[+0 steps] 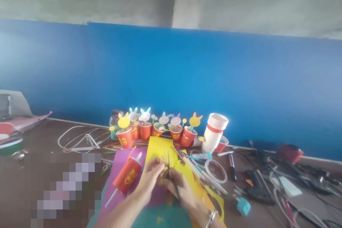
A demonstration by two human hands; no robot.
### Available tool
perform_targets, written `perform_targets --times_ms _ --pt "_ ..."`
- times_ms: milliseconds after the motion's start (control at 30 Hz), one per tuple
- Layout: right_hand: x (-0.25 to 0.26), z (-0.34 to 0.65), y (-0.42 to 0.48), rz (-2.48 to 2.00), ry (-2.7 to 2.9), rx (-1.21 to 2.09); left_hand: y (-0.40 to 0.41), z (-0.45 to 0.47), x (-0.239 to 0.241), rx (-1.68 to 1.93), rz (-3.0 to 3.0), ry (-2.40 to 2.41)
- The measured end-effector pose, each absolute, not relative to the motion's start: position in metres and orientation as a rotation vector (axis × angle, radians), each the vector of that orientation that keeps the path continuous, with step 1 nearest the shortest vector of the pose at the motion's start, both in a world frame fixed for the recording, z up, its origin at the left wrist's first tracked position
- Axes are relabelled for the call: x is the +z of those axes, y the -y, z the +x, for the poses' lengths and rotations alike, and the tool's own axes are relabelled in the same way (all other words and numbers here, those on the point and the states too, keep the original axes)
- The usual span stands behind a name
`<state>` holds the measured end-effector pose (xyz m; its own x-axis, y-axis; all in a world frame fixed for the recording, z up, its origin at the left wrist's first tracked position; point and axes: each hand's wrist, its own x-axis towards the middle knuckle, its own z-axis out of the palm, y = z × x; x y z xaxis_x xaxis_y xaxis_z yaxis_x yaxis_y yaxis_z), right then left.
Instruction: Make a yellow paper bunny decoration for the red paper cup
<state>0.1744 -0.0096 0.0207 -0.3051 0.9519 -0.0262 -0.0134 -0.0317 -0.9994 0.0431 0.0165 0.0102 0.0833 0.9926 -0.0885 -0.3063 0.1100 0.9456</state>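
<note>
My left hand (151, 178) pinches a small yellow paper piece (162, 165) near the lower middle of the view, fingers closed on it. My right hand (184, 190), a bracelet at its wrist, grips scissors (172, 176) whose blades point up at that piece. Both hands hover over yellow (157, 148) and purple (120, 167) paper sheets on the brown table. A red paper cup with straws (127, 176) lies tilted just left of my left hand.
A row of several red cups with paper bunny toppers (157, 128) stands by the blue wall (187, 85). A stack of white cups (215, 131) is to their right. Tape rolls (216, 171), pens, cables and dark tools (283, 181) litter the right side.
</note>
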Motion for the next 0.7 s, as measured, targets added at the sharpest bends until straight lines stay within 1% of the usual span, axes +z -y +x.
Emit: perform_targets --times_ms 467,700 --pt "0.015 0.1739 0.0078 -1.007 1.44 1.452 -0.0169 0.044 0.0049 1.24 0.968 -0.969" --pt "0.0153 0.1744 0.0078 -1.025 1.462 1.43 -0.0162 0.0439 0.0098 1.228 0.959 -0.989"
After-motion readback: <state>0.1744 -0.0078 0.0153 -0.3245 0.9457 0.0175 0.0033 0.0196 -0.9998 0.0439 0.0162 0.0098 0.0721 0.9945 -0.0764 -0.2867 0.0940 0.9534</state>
